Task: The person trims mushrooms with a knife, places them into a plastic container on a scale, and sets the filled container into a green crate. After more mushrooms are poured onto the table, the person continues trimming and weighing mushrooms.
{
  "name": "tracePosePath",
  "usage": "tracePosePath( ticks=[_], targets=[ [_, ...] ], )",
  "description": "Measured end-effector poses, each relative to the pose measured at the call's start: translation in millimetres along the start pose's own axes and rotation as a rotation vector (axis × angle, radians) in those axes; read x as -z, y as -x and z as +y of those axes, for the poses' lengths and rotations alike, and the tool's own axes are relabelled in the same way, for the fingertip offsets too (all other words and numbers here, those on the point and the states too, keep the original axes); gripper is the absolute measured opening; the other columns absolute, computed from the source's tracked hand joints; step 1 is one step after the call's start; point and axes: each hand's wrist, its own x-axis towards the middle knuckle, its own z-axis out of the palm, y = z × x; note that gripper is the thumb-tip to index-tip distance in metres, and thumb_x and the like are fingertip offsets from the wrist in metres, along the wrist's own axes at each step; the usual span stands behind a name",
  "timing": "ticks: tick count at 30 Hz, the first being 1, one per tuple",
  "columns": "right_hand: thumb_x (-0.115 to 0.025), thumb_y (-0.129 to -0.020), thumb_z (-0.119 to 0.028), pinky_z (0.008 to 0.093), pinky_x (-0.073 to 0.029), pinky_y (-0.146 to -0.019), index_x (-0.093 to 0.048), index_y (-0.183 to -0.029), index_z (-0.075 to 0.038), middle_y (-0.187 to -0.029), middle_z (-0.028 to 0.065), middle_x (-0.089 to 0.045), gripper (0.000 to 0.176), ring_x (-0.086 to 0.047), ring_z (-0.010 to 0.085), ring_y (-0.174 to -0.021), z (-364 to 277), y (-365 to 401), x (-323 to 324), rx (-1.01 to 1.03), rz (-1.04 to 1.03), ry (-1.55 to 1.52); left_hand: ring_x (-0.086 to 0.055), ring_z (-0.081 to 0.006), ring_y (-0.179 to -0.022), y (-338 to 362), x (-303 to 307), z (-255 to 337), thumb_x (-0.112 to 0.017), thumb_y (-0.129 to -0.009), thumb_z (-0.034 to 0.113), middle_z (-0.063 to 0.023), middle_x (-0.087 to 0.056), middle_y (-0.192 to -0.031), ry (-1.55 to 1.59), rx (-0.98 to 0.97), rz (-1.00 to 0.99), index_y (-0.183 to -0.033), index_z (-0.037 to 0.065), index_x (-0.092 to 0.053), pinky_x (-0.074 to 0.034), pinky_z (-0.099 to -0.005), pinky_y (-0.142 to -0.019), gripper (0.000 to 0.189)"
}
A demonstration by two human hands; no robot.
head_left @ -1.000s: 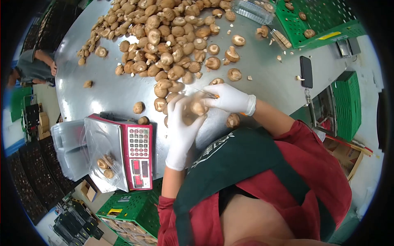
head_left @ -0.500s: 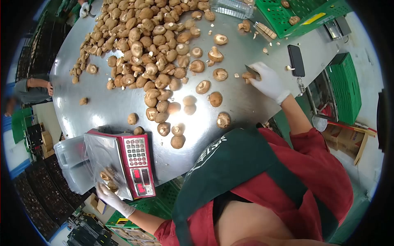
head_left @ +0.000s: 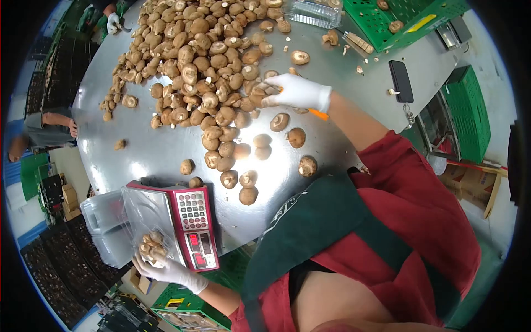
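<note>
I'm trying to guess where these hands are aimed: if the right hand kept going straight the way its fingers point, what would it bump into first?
Probably the near edge of the mushroom pile: the right hand's fingertips already seem to be at it, though its height is unclear.

Bright glare on tabletop point(head_left: 281, 163); edges dark, bowed, seemingly soft.

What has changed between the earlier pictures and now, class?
The left hand has moved from mid-table to the mushrooms on the scale. The right hand swung out toward the phone, then came back to the pile's edge, keeping hold of the knife. The scale and phone stayed put.
</note>
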Motion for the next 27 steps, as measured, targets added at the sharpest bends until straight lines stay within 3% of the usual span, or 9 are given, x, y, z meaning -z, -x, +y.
tracePosePath(
  ticks=[2, 3, 11, 12, 14, 16, 22, 26, 27],
  targets=[
    [-0.061, -0.096, -0.026, 0.0258, -0.039, -0.045, -0.042, -0.142, -0.001, -0.062, 0.0005, -0.046, 0.056, -0.046, 0.0079, -0.049, -61.6, 10.6, 27.8, -0.431, -0.262, -0.633, -0.050, -0.0298, -0.124, 4.0, -18.5, 55.5, -0.062, -0.094, 0.012, -0.0156, -0.051, -0.134, 0.340, -0.017, -0.022, -0.131, 0.000, -0.052, -0.042, -0.0430, -0.105, 0.040],
    [-0.060, -0.097, -0.031, 0.0203, -0.031, -0.042, -0.040, -0.143, 0.000, -0.059, -0.0054, -0.039, 0.059, -0.034, 0.0027, -0.046, -71.8, 16.9, 26.8, -0.419, -0.233, -0.764, -0.050, -0.0291, -0.124, 8.3, -29.8, 77.3, -0.063, -0.092, 0.008, -0.0156, -0.052, -0.133, 0.351, -0.095, -0.066, -0.131, -0.001, -0.052, -0.042, -0.0420, -0.105, 0.041],
    [-0.059, -0.097, -0.037, 0.0208, -0.032, -0.041, -0.045, -0.141, -0.001, -0.057, -0.0044, -0.039, 0.058, -0.035, 0.0031, -0.044, -75.3, 51.2, 14.0, -0.442, -0.344, -0.983, -0.057, -0.0220, -0.112, 22.9, -63.0, 264.6, -0.062, -0.082, -0.009, -0.0132, -0.055, -0.124, 1.071, -0.162, -0.507, -0.124, 0.000, -0.054, -0.045, -0.0336, -0.098, 0.043],
    [-0.060, -0.097, -0.037, 0.0221, -0.033, -0.042, -0.047, -0.122, -0.004, -0.055, -0.0036, -0.039, 0.044, -0.036, 0.0045, -0.043, -76.8, 55.4, 11.4, -0.447, -0.324, -0.985, -0.057, -0.0202, -0.109, 25.4, -64.5, 275.0, -0.063, -0.083, -0.008, -0.0124, -0.056, -0.121, 1.187, -0.074, -0.595, -0.122, -0.001, -0.054, -0.046, -0.0325, -0.097, 0.041],
    [-0.063, -0.095, -0.038, 0.0249, -0.033, -0.042, -0.052, -0.084, -0.008, -0.051, -0.0021, -0.040, 0.034, -0.038, 0.0075, -0.041, -78.3, 62.0, 6.8, -0.458, -0.285, -0.991, -0.058, -0.0188, -0.102, 25.5, -69.8, 285.8, -0.066, -0.084, -0.005, -0.0085, -0.058, -0.111, 1.191, -0.087, -0.697, -0.112, -0.001, -0.057, -0.047, -0.0313, -0.093, 0.030],
    [-0.063, -0.096, -0.037, 0.0256, -0.033, -0.042, -0.052, -0.084, -0.008, -0.051, -0.0018, -0.040, 0.033, -0.038, 0.0081, -0.041, -78.1, 66.8, 5.2, -0.472, -0.282, -1.013, -0.056, -0.0205, -0.087, 23.6, -74.6, 294.9, -0.070, -0.081, 0.000, -0.0089, -0.061, -0.100, 1.246, -0.185, -0.637, -0.094, 0.004, -0.062, -0.046, -0.0307, -0.079, 0.017],
    [-0.062, -0.095, -0.038, 0.0253, -0.033, -0.042, -0.051, -0.084, -0.009, -0.052, -0.0019, -0.040, 0.034, -0.038, 0.0075, -0.041, -63.4, 78.5, 6.8, -0.525, -0.247, -1.070, -0.057, -0.0188, -0.090, 32.0, -77.5, 279.3, -0.070, -0.083, -0.002, -0.0068, -0.059, -0.092, 1.204, -0.133, -0.760, -0.084, 0.001, -0.061, -0.045, -0.0309, -0.086, 0.009],
    [-0.060, -0.097, -0.037, 0.0232, -0.032, -0.040, -0.059, -0.092, -0.007, -0.056, -0.0023, -0.043, 0.031, -0.037, 0.0053, -0.043, -58.8, 99.5, 24.6, -0.613, -0.077, -0.965, -0.057, -0.0176, -0.085, 48.8, -76.5, 238.2, -0.069, -0.083, 0.001, -0.0064, -0.060, -0.088, 0.989, -0.142, -1.098, -0.085, 0.000, -0.064, -0.046, -0.0294, -0.080, 0.006],
    [-0.060, -0.097, -0.036, 0.0229, -0.032, -0.040, -0.060, -0.096, -0.006, -0.057, -0.0022, -0.044, 0.030, -0.038, 0.0050, -0.043, -57.6, 105.3, 29.5, -0.615, -0.054, -0.866, -0.058, -0.0176, -0.087, 51.5, -72.3, 235.7, -0.072, -0.081, 0.003, -0.0069, -0.061, -0.096, 0.938, -0.343, -0.954, -0.098, 0.001, -0.065, -0.047, -0.0286, -0.076, 0.019]
  ],
)
